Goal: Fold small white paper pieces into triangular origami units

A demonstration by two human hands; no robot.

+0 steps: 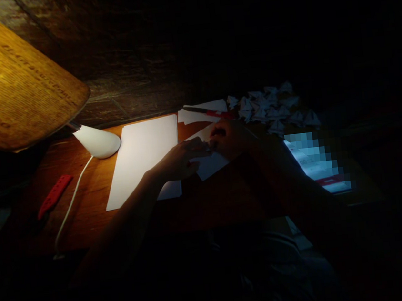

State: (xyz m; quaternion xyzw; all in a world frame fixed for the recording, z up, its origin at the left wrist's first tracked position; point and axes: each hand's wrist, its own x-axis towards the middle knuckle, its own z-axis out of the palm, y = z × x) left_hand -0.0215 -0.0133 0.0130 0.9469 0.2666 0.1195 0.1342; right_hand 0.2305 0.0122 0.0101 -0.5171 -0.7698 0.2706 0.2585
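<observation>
My left hand [183, 160] and my right hand [227, 136] meet over the middle of the table, their fingertips pinched together on a small piece of paper [208, 144]. Most of that piece is covered by the fingers, and dim light hides its shape. Beneath the hands lies a loose white sheet of paper [212, 165]. Left of them, partly under my left forearm, rests a stack of white paper [146, 149]. A knife-like tool with a dark blade and red handle [215, 113] lies on cut paper [187, 117] just behind my right hand.
Several small folded paper pieces [259, 111] are heaped at the back right. A lit phone or tablet screen [310, 163] lies beside my right forearm. On the left stand a desk lamp's white base [99, 142] and yellow shade [17, 79], near a red power strip [55, 195].
</observation>
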